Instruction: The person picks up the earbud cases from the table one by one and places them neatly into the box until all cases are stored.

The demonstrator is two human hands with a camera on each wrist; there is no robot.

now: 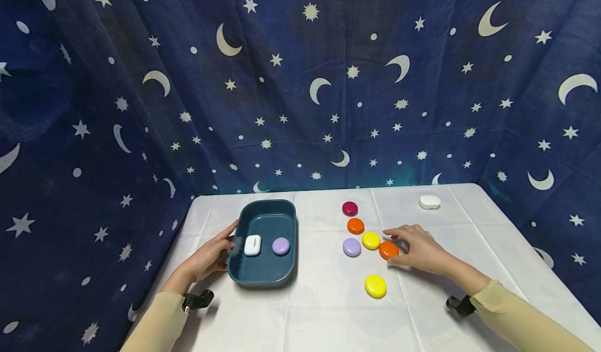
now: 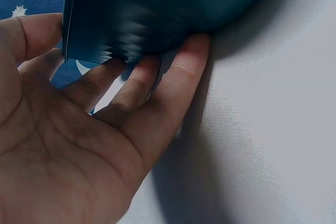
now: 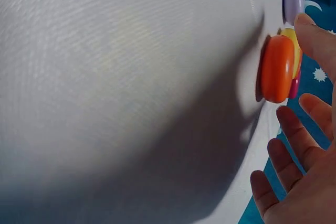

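My left hand (image 1: 211, 255) rests against the left side of a dark teal tray (image 1: 263, 282), its fingers on the outer wall. In the left wrist view one fingertip touches the tray's rim, others its lower side. Inside lie a white rounded case (image 1: 252, 245) and a lilac disc (image 1: 280, 246). Over the table my right hand (image 1: 418, 250) has thumb and fingers spread around a glossy orange disc (image 1: 388, 250). In the right wrist view that orange disc (image 3: 277, 69) sits on the cloth, a gap between it and the fingertips.
Close by are a yellow disc (image 1: 371, 240), another orange disc (image 1: 355, 226), a crimson disc (image 1: 349, 208) and another lilac disc (image 1: 351, 247). A second yellow disc (image 1: 375, 286) lies nearer. A white oval object (image 1: 429, 202) sits back right. A star-patterned curtain (image 1: 300, 107) hangs behind.
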